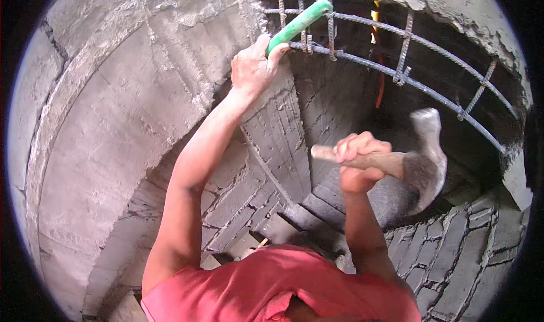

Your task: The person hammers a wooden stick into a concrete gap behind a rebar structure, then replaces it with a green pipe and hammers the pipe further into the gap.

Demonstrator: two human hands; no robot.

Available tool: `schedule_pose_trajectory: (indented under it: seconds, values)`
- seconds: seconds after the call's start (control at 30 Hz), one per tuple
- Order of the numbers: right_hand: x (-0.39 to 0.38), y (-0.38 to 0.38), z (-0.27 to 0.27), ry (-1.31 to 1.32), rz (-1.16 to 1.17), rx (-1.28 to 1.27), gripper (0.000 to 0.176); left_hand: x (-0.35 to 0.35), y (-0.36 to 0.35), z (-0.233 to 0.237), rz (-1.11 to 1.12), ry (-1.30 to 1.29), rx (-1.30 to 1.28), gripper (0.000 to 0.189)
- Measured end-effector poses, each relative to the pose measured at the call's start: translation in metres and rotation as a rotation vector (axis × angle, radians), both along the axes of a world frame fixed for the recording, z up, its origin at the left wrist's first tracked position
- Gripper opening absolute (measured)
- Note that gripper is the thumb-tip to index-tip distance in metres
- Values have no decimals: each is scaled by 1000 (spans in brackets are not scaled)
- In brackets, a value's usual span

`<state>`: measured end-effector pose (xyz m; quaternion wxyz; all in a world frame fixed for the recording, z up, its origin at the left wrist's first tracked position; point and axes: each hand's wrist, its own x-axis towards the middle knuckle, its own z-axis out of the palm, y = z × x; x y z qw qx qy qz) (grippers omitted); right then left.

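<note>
Near the top centre, my left hand (255, 67) is closed round a green handle (300, 26), which slants up to the right across the ends of the steel bars. The far end of what it holds is hard to make out against the bars. Lower and to the right, my right hand (362, 159) grips the wooden handle of a claw hammer (433, 157). The hammer head is raised at the right, clear of the concrete, and its lower part is blurred. Two curved ribbed bars (419, 85) joined by short cross ties run along the opening.
A broad curved concrete surface (113, 123) fills the left side. Rough concrete (476, 16) edges the dark opening at the top right. Orange and yellow cable (379, 84) hangs behind the bars. Brickwork (447, 259) lies at the lower right.
</note>
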<state>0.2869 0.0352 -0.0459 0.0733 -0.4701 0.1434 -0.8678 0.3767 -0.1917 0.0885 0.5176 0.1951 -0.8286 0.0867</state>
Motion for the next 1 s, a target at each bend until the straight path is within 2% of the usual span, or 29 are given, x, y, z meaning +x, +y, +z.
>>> schedule_pose_trajectory:
  seconds: [0.03, 0.1, 0.23, 0.27, 0.3, 0.37, 0.47, 0.63, 0.67, 0.7, 0.77, 0.83, 0.9, 0.93, 0.97, 1.0]
  values:
    - [0, -7, 4, -3, 13, 1, 62, 4, -2, 0, -3, -16, 11, 35]
    - [0, -18, 17, -54, -101, -127, 62, 3, -4, 2, -65, -45, 138, 44]
    - [-2, -51, 44, -74, 45, -282, 62, 7, -2, 6, -79, -24, 160, 38]
    - [-4, -72, 47, -109, 184, -377, 54, 8, 0, 7, -64, -20, 145, 38]
    - [-19, -107, 33, -196, 415, -295, 42, 7, 0, 6, -47, -24, 159, 35]
    - [-18, -126, 54, -63, -12, 236, 34, 6, 2, 5, -4, -17, 148, 35]
    - [-13, -111, 62, 2, 32, 305, 32, 7, -1, 5, 31, -14, 128, 40]
    - [15, -85, 71, 15, -113, -425, 45, 17, 14, 17, -9, -17, 170, 45]
    - [-9, -102, 54, 54, 49, -317, 46, 17, 18, 19, 2, -28, 158, 46]
    - [-4, -99, 71, 40, -221, 57, 46, 16, 17, 16, 3, -28, 168, 46]
    - [-22, -111, 84, 39, -119, 453, 43, 14, 13, 16, 19, -39, 167, 46]
    - [-23, -98, 80, -30, -34, 365, 40, 13, 8, 23, 48, -38, 140, 45]
    - [-22, -96, 56, -38, 46, 71, 47, 17, 9, 19, 45, -71, 139, 44]
    - [-24, -91, 47, -29, 314, -90, 55, 18, 8, 19, 50, -69, 135, 44]
    - [1, -75, 66, 7, 20, -238, 54, 19, 8, 19, 52, -72, 129, 45]
    - [2, -86, 62, -5, 45, -301, 50, 19, 9, 21, 52, -74, 123, 45]
